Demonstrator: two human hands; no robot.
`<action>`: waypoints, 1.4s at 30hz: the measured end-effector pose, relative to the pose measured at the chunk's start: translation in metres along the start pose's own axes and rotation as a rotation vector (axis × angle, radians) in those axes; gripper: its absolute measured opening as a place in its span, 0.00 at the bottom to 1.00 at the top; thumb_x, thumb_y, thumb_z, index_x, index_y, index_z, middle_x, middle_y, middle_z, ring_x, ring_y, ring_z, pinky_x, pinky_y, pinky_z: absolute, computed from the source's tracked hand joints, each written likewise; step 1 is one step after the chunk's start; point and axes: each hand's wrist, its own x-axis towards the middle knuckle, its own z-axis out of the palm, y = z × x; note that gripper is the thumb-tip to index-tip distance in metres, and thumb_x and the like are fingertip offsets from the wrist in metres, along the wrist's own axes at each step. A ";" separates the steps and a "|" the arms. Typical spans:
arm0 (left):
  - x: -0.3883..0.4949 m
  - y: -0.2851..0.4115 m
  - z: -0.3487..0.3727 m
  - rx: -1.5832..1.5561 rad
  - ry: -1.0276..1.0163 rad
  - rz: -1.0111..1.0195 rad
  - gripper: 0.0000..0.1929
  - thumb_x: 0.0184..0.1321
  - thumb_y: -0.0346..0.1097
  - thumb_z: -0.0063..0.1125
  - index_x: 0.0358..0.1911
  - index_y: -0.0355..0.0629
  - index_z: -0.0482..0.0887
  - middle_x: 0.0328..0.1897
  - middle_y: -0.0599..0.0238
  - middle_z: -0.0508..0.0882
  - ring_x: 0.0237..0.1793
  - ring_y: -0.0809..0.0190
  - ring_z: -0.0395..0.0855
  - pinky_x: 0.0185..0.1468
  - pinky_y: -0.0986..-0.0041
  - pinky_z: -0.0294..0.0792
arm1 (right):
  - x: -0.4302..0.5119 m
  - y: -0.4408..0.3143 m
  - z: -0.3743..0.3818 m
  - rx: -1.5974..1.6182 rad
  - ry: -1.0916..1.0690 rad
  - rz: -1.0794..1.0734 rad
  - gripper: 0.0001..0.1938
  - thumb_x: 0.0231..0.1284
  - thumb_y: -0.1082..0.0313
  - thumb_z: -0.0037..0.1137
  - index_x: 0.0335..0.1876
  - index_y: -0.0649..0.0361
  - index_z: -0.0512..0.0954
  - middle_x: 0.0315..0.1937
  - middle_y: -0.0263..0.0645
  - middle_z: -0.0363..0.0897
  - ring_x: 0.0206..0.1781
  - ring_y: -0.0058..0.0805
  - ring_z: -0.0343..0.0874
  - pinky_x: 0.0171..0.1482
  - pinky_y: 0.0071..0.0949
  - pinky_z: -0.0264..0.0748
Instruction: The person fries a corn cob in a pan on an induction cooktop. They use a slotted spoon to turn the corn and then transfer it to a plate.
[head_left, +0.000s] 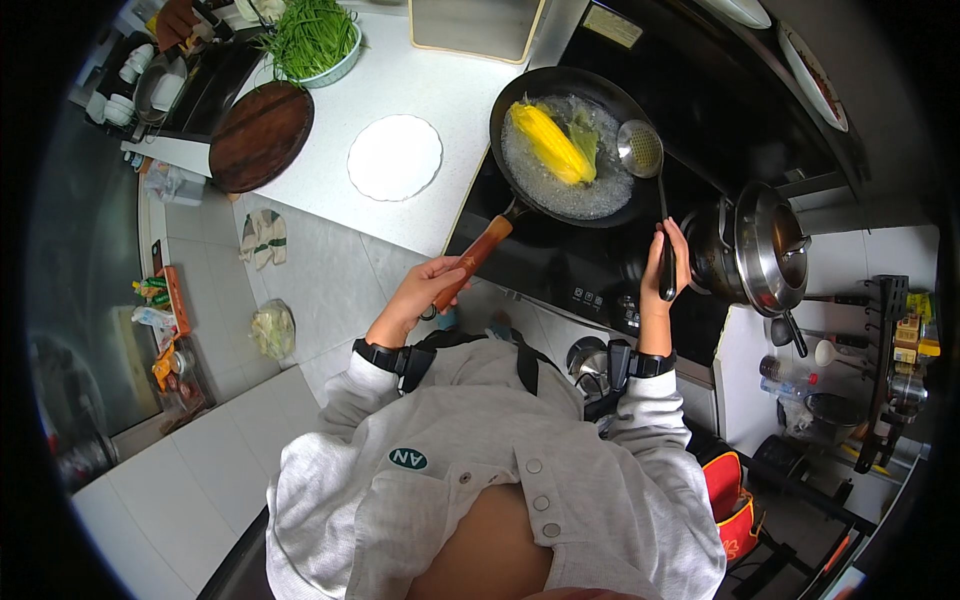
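With my left hand (429, 291) I grip the brown wooden handle of a dark frying pan (508, 187) on the black stovetop. Bubbling liquid (540, 193) in the pan surrounds a yellow ear of corn (553, 142), with a limp greenish-yellow leaf (583, 139) along its side. My right hand (666, 262) holds the black handle of a metal slotted ladle (639, 148); the ladle's bowl is over the pan's right side. Left of the pan, a white scalloped plate (395, 157) lies on the white counter.
A round wooden board (262, 136) and a bowl of green stalks (330, 73) stand at the counter's left. A lidded metal pot (772, 247) is right of my right hand. Another person's hand (176, 26) shows at the upper left. A bagged vegetable (273, 330) lies on the floor.
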 end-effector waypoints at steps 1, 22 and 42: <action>0.000 0.000 0.000 0.000 -0.004 0.001 0.21 0.63 0.42 0.57 0.56 0.41 0.76 0.35 0.67 0.84 0.24 0.73 0.78 0.22 0.84 0.67 | -0.004 0.004 0.004 0.074 0.024 0.109 0.08 0.60 0.76 0.54 0.45 0.67 0.77 0.42 0.47 0.81 0.44 0.33 0.82 0.48 0.28 0.78; -0.001 -0.001 0.003 0.006 -0.018 0.021 0.22 0.64 0.41 0.54 0.58 0.37 0.73 0.35 0.63 0.84 0.23 0.72 0.77 0.22 0.83 0.67 | 0.041 -0.032 0.043 0.790 0.178 0.636 0.10 0.65 0.76 0.48 0.49 0.70 0.71 0.42 0.48 0.77 0.43 0.38 0.83 0.47 0.25 0.82; 0.000 -0.005 0.001 -0.011 -0.017 0.005 0.21 0.65 0.41 0.54 0.58 0.38 0.73 0.35 0.64 0.85 0.23 0.73 0.77 0.22 0.84 0.68 | 0.025 0.020 0.024 0.620 0.377 0.761 0.07 0.61 0.75 0.53 0.41 0.70 0.73 0.38 0.44 0.76 0.30 0.35 0.82 0.35 0.24 0.84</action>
